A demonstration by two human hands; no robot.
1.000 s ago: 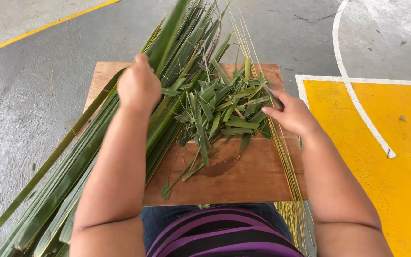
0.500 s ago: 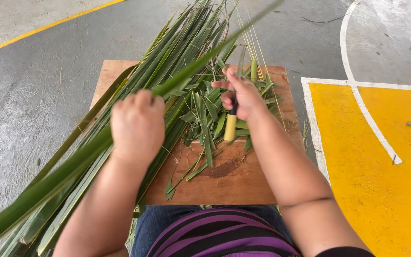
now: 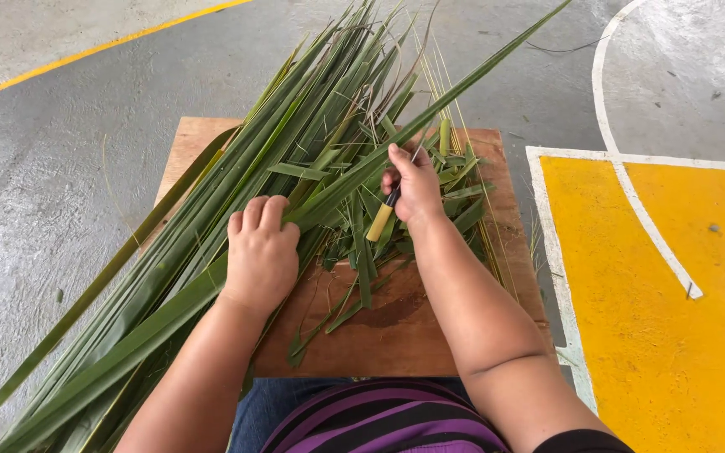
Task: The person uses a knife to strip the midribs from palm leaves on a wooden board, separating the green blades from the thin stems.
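Head view: the left hand [image 3: 260, 252] is closed around a long green palm leaf [image 3: 396, 138] that runs diagonally across the wooden board [image 3: 396, 335]. The right hand [image 3: 414, 184] grips a yellow-handled knife [image 3: 379, 222] — blade hidden, probably against the leaf — above cut leaf scraps [image 3: 455, 197]. A leaf bundle [image 3: 211, 210] lies just beside.

I see a grey concrete floor [image 3: 60, 168], a yellow line [image 3: 86, 52] far left, and a white-edged yellow painted area [image 3: 673, 319] at right.
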